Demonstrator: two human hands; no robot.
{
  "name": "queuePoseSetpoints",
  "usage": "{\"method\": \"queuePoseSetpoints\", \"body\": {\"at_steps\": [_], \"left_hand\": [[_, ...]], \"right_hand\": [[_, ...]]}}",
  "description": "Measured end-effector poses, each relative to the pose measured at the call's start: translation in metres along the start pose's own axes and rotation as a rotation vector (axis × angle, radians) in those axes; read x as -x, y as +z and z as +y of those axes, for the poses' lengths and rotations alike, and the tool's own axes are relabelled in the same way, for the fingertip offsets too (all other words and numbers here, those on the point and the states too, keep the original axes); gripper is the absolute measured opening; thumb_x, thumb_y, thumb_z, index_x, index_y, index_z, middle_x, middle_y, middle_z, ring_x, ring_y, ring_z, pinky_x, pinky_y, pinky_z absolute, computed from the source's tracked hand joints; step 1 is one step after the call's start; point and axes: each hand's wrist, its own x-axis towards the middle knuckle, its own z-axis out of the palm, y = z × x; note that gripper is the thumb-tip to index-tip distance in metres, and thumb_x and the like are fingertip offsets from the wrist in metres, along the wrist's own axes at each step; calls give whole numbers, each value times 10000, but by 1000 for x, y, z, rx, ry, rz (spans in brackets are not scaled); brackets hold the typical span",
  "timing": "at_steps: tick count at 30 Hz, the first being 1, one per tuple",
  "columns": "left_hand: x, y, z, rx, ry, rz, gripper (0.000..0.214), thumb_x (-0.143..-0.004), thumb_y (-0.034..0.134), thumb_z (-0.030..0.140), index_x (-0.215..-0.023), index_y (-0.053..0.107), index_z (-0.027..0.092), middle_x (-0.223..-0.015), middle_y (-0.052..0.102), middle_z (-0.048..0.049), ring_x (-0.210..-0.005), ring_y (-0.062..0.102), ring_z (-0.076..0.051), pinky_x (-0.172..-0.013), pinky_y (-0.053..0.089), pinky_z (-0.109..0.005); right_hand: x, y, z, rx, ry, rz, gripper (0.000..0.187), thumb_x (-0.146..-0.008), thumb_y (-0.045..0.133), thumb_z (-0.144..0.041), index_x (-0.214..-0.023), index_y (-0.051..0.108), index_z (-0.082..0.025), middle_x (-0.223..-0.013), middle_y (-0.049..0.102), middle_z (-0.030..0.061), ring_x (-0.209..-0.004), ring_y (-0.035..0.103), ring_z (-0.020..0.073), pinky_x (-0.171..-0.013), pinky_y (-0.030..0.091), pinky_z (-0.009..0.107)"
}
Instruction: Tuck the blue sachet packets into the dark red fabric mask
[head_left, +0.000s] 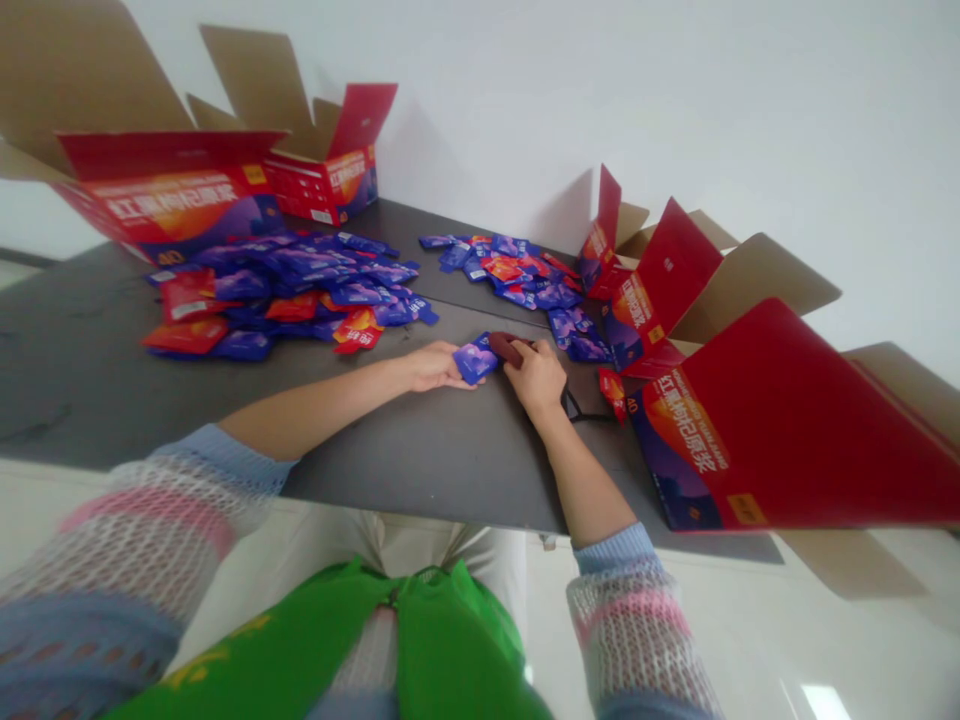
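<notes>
Head view: on a dark table [397,450], beside opened red cartons [172,200] and heaped sachets [277,285], the left hand [431,366] pinches a purple sachet [475,362] between its fingers, while the right hand [536,378] curls closed around a dark red object [508,347].

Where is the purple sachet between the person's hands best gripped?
Probably across its end beside the left hand, pinching the purple sachet from the near side and above. It looks thin and flat, so a pinch on its faces should suit it, and its other end meets the dark red object at the right hand.
</notes>
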Motion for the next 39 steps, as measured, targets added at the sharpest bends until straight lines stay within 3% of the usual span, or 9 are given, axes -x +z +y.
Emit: {"method": "queuePoseSetpoints", "body": {"at_steps": [6, 9, 11, 17, 22, 25, 29, 34, 39], "left_hand": [[3, 7, -2, 6, 59, 113, 252, -692, 585, -101, -826, 722, 62, -762, 744, -119, -730, 734, -225, -884, 576, -462], [5, 7, -4, 40, 131, 116, 167, -804, 606, 55, -903, 729, 108, -819, 751, -89, -734, 719, -197, -824, 589, -406], [6, 6, -4, 45, 139, 92, 152, -812, 625, 107, -927, 725, 109, -825, 748, -91, -713, 711, -195, -778, 593, -392], [6, 4, -5, -182, 134, -56, 334, -651, 647, -56, -943, 697, 100, -793, 744, -64, -749, 711, -171, -895, 562, -475], [4, 11, -9, -228, 124, 28, 283, -660, 617, -38, -897, 708, 87, -708, 731, -65, -704, 722, -189, -871, 578, -445], [5, 14, -6, -205, 78, 77, 281, -670, 592, 4, -913, 701, 91, -696, 732, -84, -702, 734, -216, -863, 580, -443], [7, 11, 4, -82, 27, 73, 358, -666, 537, 80, -997, 672, 91, -750, 744, -116, -729, 742, -257, -888, 559, -496], [6, 0, 12, 138, -19, 22, 365, -659, 461, 143, -940, 686, 80, -809, 743, -129, -749, 714, -239, -938, 527, -539], [-1, -3, 13, 75, -92, 75, 227, -767, 476, 61, -866, 680, 75, -748, 727, -113, -659, 691, -204, -863, 571, -482]], "right_hand": [[15, -4, -10, -177, -217, 109, 415, -919, 552, -395, -1315, 635, -304, -1213, 577, 68, -1084, 579, 200, -899, 461, 295], [27, 1, -25, -186, -397, 64, 409, -916, 572, -411, -1300, 655, -298, -1238, 588, 77, -1115, 558, 210, -947, 442, 307], [30, 5, -34, -183, -433, 28, 408, -911, 582, -413, -1296, 657, -302, -1239, 597, 72, -1100, 562, 208, -927, 445, 303], [14, 7, -24, -93, -197, 69, 378, -914, 560, -356, -1279, 650, -320, -1161, 623, 56, -1040, 585, 212, -822, 458, 295], [-4, 8, 6, 27, 56, 54, 363, -878, 597, -363, -1227, 683, -315, -1092, 637, 71, -950, 608, 229, -720, 451, 306], [-6, 10, 10, -7, 68, 84, 367, -881, 587, -381, -1230, 682, -314, -1114, 633, 63, -958, 611, 223, -720, 447, 300], [0, 9, -2, -103, -119, 32, 379, -889, 582, -371, -1252, 676, -322, -1096, 637, 44, -959, 608, 198, -744, 447, 281], [11, 1, -13, -178, -418, -72, 366, -863, 625, -348, -1224, 686, -363, -1099, 623, 12, -963, 605, 171, -747, 444, 259], [12, -5, -12, -183, -504, -140, 400, -849, 630, -288, -1237, 678, -374, -1125, 617, -1, -961, 606, 157, -753, 444, 253]]}}
